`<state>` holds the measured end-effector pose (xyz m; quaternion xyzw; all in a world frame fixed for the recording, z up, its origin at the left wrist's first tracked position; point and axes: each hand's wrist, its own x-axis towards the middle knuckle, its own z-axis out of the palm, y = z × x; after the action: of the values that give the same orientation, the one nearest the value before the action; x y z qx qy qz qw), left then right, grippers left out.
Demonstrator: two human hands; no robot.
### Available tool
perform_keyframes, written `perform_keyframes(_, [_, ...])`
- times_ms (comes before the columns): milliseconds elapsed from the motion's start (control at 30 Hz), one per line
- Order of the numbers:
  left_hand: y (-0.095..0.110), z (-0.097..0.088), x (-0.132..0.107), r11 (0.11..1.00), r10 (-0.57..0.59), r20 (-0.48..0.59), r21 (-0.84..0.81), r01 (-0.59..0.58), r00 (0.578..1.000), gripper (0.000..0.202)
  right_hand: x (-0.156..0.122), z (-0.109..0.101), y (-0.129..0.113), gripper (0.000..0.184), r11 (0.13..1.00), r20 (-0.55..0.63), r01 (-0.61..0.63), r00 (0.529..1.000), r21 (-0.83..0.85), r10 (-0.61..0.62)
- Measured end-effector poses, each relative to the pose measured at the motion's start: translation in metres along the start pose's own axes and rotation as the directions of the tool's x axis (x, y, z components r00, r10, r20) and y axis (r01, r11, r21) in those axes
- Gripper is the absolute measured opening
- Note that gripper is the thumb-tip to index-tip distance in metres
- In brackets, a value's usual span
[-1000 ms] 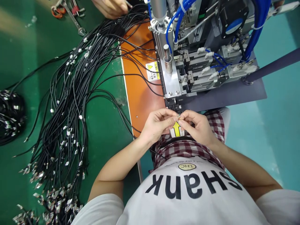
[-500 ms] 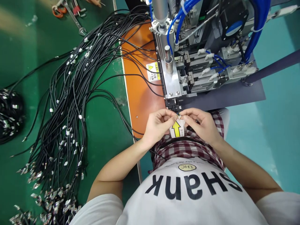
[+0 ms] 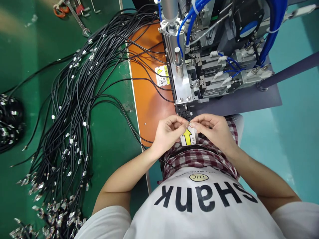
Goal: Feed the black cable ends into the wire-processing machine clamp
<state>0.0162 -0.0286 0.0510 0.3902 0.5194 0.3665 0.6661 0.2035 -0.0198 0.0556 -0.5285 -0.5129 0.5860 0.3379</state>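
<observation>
My left hand [image 3: 170, 130] and my right hand [image 3: 211, 130] meet in front of the machine's lower edge. Both are closed in a fingertip pinch on fine wires [image 3: 189, 122], whose tips are mostly hidden by the fingers. Just below the fingertips is a white label with a yellow arrow [image 3: 187, 136]. A black cable [image 3: 166, 163] runs off the bench below my left forearm and across my lap; its link to the pinched wires is hidden.
The machine [image 3: 183, 83] with metal cylinders and blue air hoses stands ahead. Several black cables [image 3: 82, 86] with shiny ends spread over the green bench mat, some crossing the orange plate [image 3: 154, 109] to the machine. A wrench [image 3: 77, 20] and a hex key [image 3: 95, 7] lie at upper left.
My hands stay pinched together, the right one shifting very slightly. At the top left, part of another person's hand has gone out of view, and a hex key shows there.
</observation>
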Motion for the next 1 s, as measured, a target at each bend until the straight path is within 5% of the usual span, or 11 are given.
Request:
perform_keyframes(767, [-0.008,0.006,0.002,0.983,0.172,-0.05,-0.055,-0.175,0.984,0.022,0.0,0.005,0.019,0.017,0.999,0.013,-0.006,1.0,0.047,0.005])
perform_keyframes(900, [0.0,-0.004,-0.002,0.938,0.209,0.054,0.27,-0.216,0.976,0.014,0.007,-0.002,0.022,0.016,0.999,-0.021,0.001,1.0,0.034,0.0])
perform_keyframes(1000, [-0.001,-0.015,0.003,0.685,0.404,0.101,0.625,-0.374,0.909,0.007,0.021,-0.007,0.028,0.016,0.999,-0.073,-0.004,0.997,0.052,0.008])
